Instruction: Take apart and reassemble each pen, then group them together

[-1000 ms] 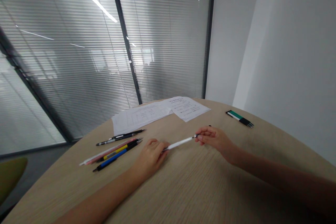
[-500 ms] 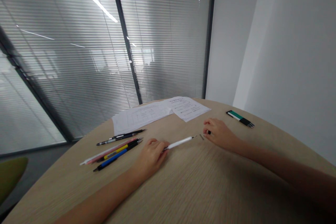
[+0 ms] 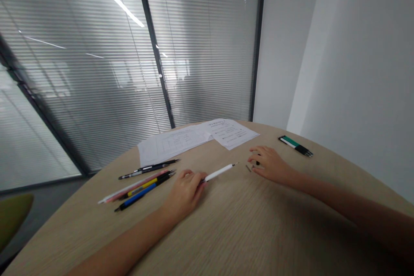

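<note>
My left hand (image 3: 187, 189) is closed round the rear end of a white pen (image 3: 220, 173), whose thin tip points right. Right of that tip, a small thin dark piece (image 3: 248, 167) lies on the table beside the fingertips of my right hand (image 3: 268, 164). The fingers of my right hand are apart, and a small black object (image 3: 258, 163) shows between them; whether they touch it I cannot tell.
Several pens (image 3: 142, 189) lie left of my left hand. Printed sheets (image 3: 174, 141) rest at the back of the round table (image 3: 226, 233). A green and black pen pack (image 3: 295, 145) lies at the back right. A green chair (image 3: 14, 215) stands at the left.
The fingers of my right hand have spread apart. The white pen in my left hand has shifted slightly to the left, and its tip is farther from the small dark piece.
</note>
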Demonstrator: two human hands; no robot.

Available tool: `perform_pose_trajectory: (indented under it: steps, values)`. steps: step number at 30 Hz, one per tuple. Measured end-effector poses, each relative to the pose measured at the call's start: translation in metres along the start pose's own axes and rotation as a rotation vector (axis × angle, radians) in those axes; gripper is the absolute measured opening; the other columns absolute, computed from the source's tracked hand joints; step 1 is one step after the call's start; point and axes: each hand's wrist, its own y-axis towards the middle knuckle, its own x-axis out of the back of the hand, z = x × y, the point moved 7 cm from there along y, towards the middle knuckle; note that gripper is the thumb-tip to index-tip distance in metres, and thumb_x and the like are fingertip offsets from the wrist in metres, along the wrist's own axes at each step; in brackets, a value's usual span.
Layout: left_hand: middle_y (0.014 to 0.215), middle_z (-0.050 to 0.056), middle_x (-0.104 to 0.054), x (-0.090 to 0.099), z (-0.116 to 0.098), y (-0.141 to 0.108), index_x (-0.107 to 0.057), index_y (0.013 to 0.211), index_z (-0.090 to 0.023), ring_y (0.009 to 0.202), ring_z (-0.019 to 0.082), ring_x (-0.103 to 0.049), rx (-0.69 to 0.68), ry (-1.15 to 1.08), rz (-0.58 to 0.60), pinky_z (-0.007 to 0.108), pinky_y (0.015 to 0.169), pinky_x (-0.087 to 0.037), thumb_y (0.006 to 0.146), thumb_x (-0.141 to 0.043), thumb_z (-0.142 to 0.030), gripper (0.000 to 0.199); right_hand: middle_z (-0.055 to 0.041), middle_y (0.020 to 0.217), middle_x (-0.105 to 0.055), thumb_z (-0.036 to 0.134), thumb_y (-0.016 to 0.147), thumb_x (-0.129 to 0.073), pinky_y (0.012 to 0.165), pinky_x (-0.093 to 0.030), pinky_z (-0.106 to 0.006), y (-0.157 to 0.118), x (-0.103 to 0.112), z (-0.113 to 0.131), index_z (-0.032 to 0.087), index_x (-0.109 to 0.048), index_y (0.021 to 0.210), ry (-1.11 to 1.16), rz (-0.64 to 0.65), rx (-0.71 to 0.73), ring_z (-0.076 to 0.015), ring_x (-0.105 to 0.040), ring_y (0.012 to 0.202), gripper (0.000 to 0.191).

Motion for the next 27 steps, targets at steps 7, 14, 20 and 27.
perform_pose_trajectory:
  steps: [7,14,20,27]
  values:
    - [0.075,0.006,-0.064,0.000,0.001,-0.001,-0.048,0.090,-0.014,0.070,0.018,-0.058,0.009,-0.007,-0.002,0.034,0.070,-0.042,0.084,-0.034,-0.017,0.015,-0.0088,0.109,-0.057,0.018,0.068,-0.063,0.086,-0.033,-0.041,-0.003,0.000,0.020,0.021,-0.067,0.073,-0.122,-0.036,0.198,-0.0250,-0.047,0.101,0.007]
    - [0.076,0.005,-0.064,0.002,-0.002,0.000,-0.047,0.090,-0.015,0.070,0.017,-0.057,0.004,-0.010,-0.002,0.034,0.070,-0.042,0.084,-0.033,-0.017,0.015,-0.0025,0.085,-0.064,0.013,0.075,-0.057,0.091,-0.027,-0.039,-0.006,-0.010,0.028,0.019,-0.063,0.073,-0.231,-0.057,0.348,-0.0187,-0.052,0.090,0.009]
    - [0.075,0.005,-0.063,0.002,-0.001,0.000,-0.046,0.090,-0.016,0.070,0.017,-0.057,-0.010,-0.016,-0.014,0.033,0.070,-0.042,0.084,-0.033,-0.017,0.014,-0.0013,0.074,-0.062,0.010,0.077,-0.051,0.091,-0.027,-0.039,-0.005,-0.008,0.032,0.018,-0.061,0.072,-0.272,-0.039,0.362,-0.0164,-0.053,0.078,0.014]
    - [0.074,0.005,-0.063,0.001,-0.001,0.000,-0.048,0.089,-0.015,0.069,0.018,-0.057,-0.006,-0.010,0.009,0.033,0.069,-0.042,0.083,-0.035,-0.016,0.014,-0.0011,0.068,-0.062,0.008,0.081,-0.044,0.092,-0.025,-0.039,-0.010,-0.005,0.041,0.018,-0.060,0.071,-0.316,-0.124,0.425,-0.0156,-0.052,0.071,0.021]
